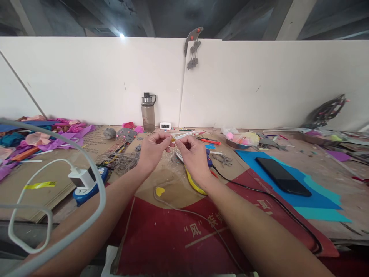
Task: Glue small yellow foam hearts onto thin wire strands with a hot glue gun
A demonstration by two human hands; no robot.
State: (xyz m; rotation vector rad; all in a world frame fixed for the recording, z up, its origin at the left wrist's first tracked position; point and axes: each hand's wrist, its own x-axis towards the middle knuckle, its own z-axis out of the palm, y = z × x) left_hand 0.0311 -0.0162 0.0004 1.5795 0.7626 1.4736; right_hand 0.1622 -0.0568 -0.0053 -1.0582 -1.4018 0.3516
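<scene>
My left hand [152, 152] and my right hand [195, 156] meet above the cardboard, fingertips almost touching. Thumb and forefinger of the left pinch a small yellow piece [173, 139], too small to name surely. The right fingers are pinched together beside it; what they hold is hidden. Below them, a yellow heart cutout [160, 191] lies near a loop of grey yarn [184, 210]. Yellow-handled scissors [195, 184] lie partly under my right hand. Behind that wrist shows a blue tool [209, 158] with a black cord, mostly covered.
Grey yarn [122, 162] lies tangled at left, near a blue power strip [90, 194] with a white charger. A white cable [99, 181] loops across the near left. A bottle [148, 113] stands behind. At right, a phone [282, 176] rests on blue sheets [315, 200].
</scene>
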